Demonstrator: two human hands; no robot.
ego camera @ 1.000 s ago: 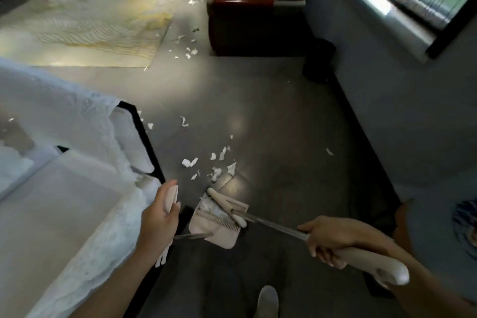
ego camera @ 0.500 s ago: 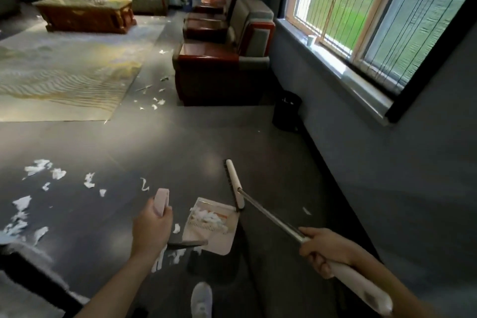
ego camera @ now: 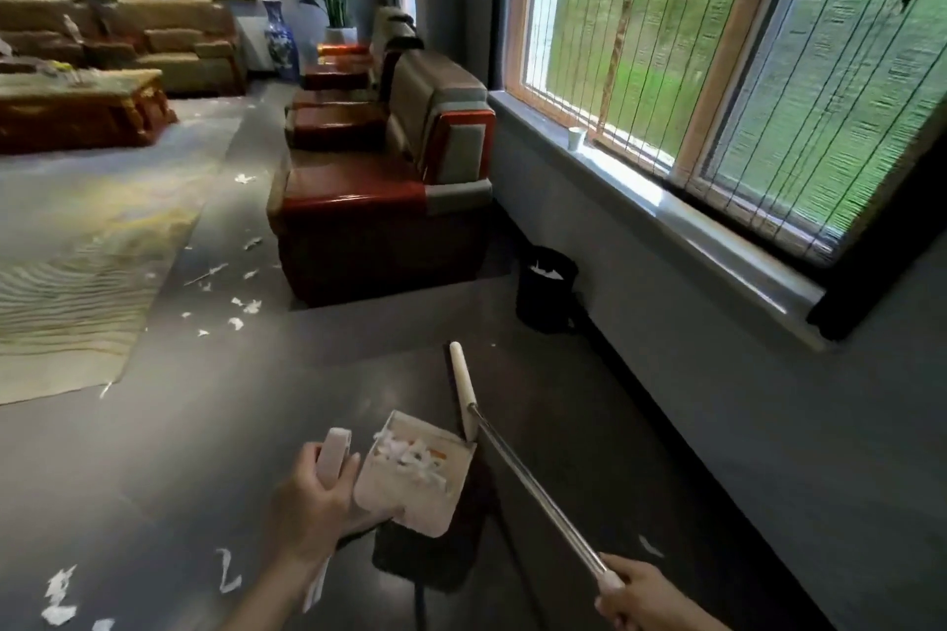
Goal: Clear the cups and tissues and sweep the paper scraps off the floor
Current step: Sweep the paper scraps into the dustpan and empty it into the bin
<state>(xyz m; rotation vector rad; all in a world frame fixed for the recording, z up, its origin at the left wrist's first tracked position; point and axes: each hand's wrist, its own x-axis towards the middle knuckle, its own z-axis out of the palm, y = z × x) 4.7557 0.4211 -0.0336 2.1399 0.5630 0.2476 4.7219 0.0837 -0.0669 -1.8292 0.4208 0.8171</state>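
Observation:
My left hand (ego camera: 312, 502) grips the pale handle of a beige dustpan (ego camera: 440, 502), which hangs above the dark floor with white paper scraps (ego camera: 410, 459) piled inside it. My right hand (ego camera: 640, 594) holds the broom's handle low on the right; its metal shaft runs up to the narrow white broom head (ego camera: 462, 387) just behind the pan. More paper scraps (ego camera: 241, 310) lie by the armchair, and other scraps (ego camera: 59, 597) lie at the bottom left. A white paper cup (ego camera: 577, 138) stands on the window sill.
A black waste bin (ego camera: 543, 292) stands against the wall beside a red-brown armchair (ego camera: 379, 200). A patterned rug (ego camera: 77, 266) covers the floor on the left. Sofas, a wooden coffee table (ego camera: 77, 110), a blue vase and a plant are at the far end.
The view has lifted from the floor toward the room and window. The dustpan, holding scraps, has risen off the floor and the broom head has swung behind it; both hands keep their grips.

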